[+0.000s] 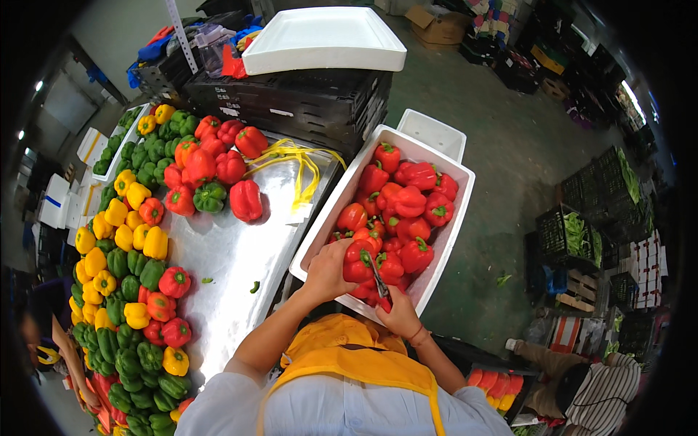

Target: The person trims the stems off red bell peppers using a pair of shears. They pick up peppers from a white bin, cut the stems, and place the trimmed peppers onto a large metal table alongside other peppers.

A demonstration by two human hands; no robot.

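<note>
My left hand (327, 272) holds a red bell pepper (358, 263) over the near end of a white foam box (458, 218) piled with red peppers (407, 200). My right hand (395, 311) is closed on a pair of dark-handled metal snips (379, 280), whose blades reach up along the right side of the held pepper, near its stem. Whether the blades touch the stem is too small to tell. Both hands are just above the box, in front of my yellow apron.
A metal table (218, 269) holds green, yellow and red peppers and yellow straps (305, 174). Black crates (283, 102) carry a white tray (323, 36). Crates of greens (574, 236) stand right. Other people are at the lower left (62, 349) and lower right (596, 385).
</note>
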